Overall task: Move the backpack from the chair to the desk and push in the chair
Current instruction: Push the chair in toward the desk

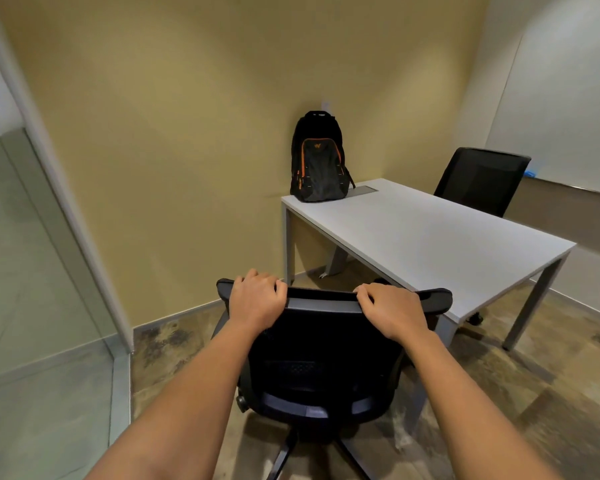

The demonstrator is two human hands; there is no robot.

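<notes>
— Where is the backpack (317, 161) sitting now?

— It is standing upright at the far corner of the bench (430, 233), leaning close to the yellow wall, so that half looks done. The person is working on the chair (312, 358), which is standing just off the bench's near corner.

— And the hands?

— The left hand (257, 301) and the right hand (392, 311) are both curling over the top rail of the backrest, set apart toward its two ends, fingers wrapping the front edge.

— How is the chair likely handling?

— It is riding on a star base, probably with castors, so it is likely rolling easily and swivelling freely. The rail looks stiff; gripping it wide is probably helping steer it straight under the bench.
</notes>
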